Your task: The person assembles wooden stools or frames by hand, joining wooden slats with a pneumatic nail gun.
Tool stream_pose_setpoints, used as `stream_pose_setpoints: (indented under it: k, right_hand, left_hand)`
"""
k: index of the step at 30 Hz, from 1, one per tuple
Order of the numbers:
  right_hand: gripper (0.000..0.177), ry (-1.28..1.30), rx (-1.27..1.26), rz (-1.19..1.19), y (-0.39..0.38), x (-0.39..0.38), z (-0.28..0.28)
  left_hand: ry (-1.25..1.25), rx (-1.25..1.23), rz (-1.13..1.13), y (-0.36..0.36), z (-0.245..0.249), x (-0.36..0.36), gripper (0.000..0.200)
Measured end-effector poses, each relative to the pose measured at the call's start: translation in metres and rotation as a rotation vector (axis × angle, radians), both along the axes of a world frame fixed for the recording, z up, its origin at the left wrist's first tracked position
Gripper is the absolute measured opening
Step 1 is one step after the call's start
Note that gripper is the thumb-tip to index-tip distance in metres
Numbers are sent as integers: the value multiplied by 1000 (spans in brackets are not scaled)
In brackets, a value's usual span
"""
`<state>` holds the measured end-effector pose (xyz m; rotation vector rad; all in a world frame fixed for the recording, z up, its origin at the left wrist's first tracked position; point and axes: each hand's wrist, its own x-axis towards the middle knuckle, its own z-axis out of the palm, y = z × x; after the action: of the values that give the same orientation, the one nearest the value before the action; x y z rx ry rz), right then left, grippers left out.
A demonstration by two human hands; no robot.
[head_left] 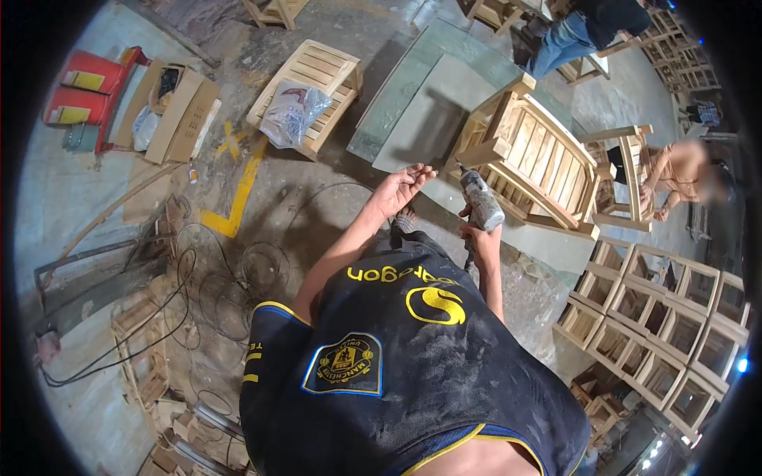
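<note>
My right hand [481, 236] is wrapped round the grip of a worn, dusty power drill [482, 203]. The drill's bit points at the near leg of a slatted wooden furniture frame [544, 151], close beside it. That frame rests tilted on a low grey-green work surface [421, 119]. Left of the drill, my left hand [401, 190] is raised palm up with fingers curled and pinched together; I cannot tell what small thing is at the fingertips.
A slatted wooden table [337, 67] carries a plastic-wrapped bag [292, 113]. A cardboard box [181, 111] stands by red containers [87, 91]. Stacked wooden frames [651, 317] fill the right. One person [675, 174] handles another frame; a second person [567, 44] is behind. Cables [190, 293] lie on the floor.
</note>
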<state>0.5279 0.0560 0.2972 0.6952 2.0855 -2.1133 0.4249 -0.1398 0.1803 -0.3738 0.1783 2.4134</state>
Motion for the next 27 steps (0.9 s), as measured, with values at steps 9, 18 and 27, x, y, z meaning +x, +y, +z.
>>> stream_pose_setpoints:
  k: [9, 18, 27]
  right_hand:
    - [32, -76, -28, 110, -7, -51, -12]
    - [32, -192, 7, 215, -89, -115, -64]
    - [19, -498, 172, 298, -195, -143, -158]
  left_hand:
    - [-148, -239, -61, -52, -11, -6, 24]
    - [-42, -519, 26, -216, -112, -50, 31]
    - [-217, -1642, 147, -398, -283, -152, 25]
